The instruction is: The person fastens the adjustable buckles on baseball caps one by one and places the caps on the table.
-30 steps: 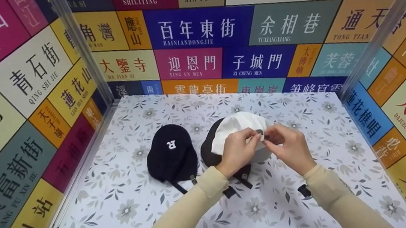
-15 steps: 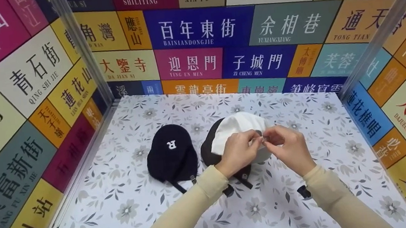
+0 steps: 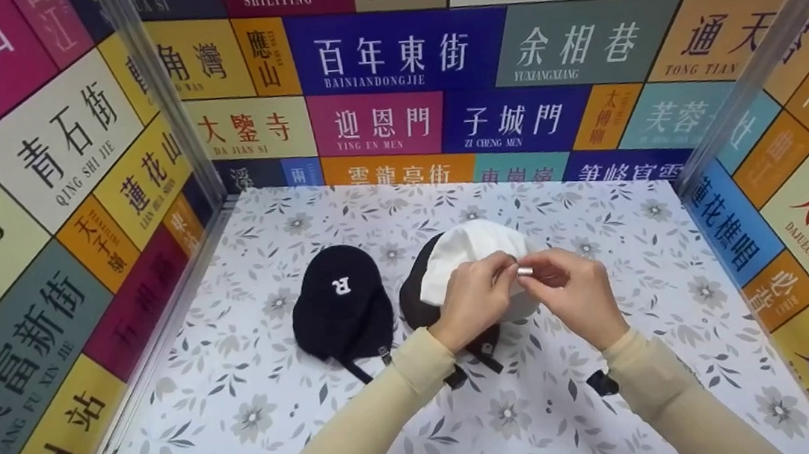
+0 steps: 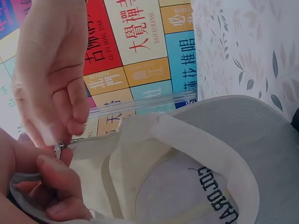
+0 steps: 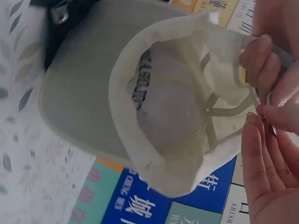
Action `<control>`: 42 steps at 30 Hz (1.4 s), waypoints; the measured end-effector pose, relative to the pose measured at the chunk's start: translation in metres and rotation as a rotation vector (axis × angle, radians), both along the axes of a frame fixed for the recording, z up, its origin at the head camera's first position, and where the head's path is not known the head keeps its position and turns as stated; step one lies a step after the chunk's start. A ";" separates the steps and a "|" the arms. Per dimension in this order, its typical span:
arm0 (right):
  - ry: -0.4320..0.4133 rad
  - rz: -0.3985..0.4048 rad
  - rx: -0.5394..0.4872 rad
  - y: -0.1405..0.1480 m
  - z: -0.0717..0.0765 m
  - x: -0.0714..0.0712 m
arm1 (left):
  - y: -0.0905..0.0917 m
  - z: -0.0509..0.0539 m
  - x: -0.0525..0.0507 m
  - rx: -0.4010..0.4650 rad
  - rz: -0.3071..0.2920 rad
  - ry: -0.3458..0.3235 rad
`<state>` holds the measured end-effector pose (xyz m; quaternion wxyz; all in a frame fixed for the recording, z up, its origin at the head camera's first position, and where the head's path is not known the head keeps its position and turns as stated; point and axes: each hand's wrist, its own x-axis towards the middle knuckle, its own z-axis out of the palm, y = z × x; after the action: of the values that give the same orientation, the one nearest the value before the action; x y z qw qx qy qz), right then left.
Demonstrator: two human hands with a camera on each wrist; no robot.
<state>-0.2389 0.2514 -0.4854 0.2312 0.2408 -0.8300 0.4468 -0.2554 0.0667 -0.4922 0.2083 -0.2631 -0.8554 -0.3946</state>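
The right hand (image 3: 578, 288) pinches the metal buckle (image 3: 526, 271), which lies crosswise to its left; the left hand (image 3: 473, 295) grips the gray strap (image 5: 282, 57) (white cap (image 3: 481, 240) just beyond).

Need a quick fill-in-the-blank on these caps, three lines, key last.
The cap held by the left hand and right hand has a ____ crown.
The lone letter on the front of the navy cap is ____.
In the head view, the navy cap lies to the ____ of the held cap.
Missing words: white; R; left.
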 end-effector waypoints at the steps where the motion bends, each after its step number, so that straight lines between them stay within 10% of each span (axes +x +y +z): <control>1: -0.051 0.010 -0.039 0.000 0.001 0.000 | 0.000 -0.001 0.000 0.010 0.001 -0.003; 11: -0.418 0.052 -0.268 -0.007 0.028 0.014 | -0.001 -0.003 0.000 0.008 -0.041 0.005; 22: -0.454 0.096 -0.324 -0.005 0.016 0.005 | -0.004 -0.006 0.000 -0.135 -0.086 0.200; 42: -0.500 0.122 -0.456 0.004 -0.005 -0.005 | -0.006 -0.006 -0.001 -0.089 -0.067 0.265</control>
<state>-0.2437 0.2557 -0.4905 0.0412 0.1152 -0.7237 0.6792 -0.2566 0.0608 -0.4980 0.2940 -0.3502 -0.8279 -0.3247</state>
